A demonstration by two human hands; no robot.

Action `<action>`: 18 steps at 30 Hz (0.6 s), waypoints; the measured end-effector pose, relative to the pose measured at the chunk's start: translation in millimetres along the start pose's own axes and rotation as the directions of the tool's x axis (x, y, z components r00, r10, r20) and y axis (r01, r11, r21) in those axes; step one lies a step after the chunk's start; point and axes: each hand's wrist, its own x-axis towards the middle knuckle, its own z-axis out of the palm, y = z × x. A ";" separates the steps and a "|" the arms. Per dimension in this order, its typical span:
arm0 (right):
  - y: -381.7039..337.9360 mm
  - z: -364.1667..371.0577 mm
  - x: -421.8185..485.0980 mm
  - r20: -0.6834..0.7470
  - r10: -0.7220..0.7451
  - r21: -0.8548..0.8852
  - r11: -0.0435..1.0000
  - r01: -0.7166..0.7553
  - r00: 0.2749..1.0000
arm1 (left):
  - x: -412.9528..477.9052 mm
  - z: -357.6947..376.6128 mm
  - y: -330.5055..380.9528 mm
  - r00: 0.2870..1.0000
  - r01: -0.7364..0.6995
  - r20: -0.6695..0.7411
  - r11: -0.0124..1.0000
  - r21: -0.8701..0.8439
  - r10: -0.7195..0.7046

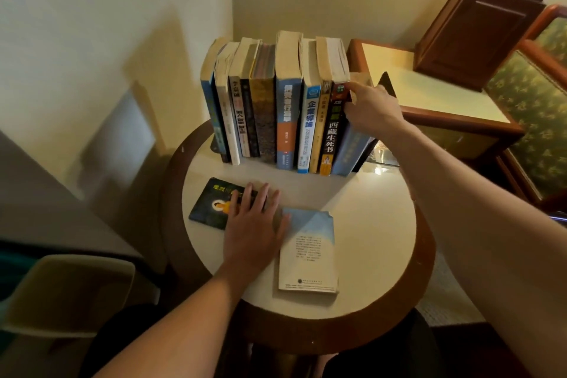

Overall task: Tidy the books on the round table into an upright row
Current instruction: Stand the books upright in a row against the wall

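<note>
Several books stand upright in a row (285, 113) at the back of the round table (377, 224). My right hand (372, 107) grips the top of the light blue book (352, 147) at the row's right end, which leans against a black bookend (387, 84). My left hand (256, 218) lies flat, fingers spread, on the right part of a small dark book (211, 204) lying on the table. A pale blue and white book (310, 255) lies flat beside that hand, back cover up.
A wooden side table (445, 101) with a dark wooden box (478, 24) stands to the right. A patterned armchair (540, 107) is at far right. A chair back (61, 294) is at lower left. Walls close in behind the table.
</note>
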 end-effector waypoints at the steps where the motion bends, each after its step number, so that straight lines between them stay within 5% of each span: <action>1: 1.7 -0.5 2.6 0.033 0.012 0.008 1.000 -0.012 0.999 | -0.2 0.3 0.2 1.000 0.000 -0.002 1.000 -0.001 0.000; 7: 5.3 2.8 5.0 0.233 0.038 0.364 0.923 -0.123 0.972 | -0.2 0.3 0.8 1.000 0.006 -0.001 1.000 -0.006 -0.006; 18: 17.1 19.7 -21.9 0.112 0.022 0.467 0.881 -0.073 0.993 | -0.6 0.5 -0.3 1.000 -0.001 -0.024 1.000 -0.022 0.001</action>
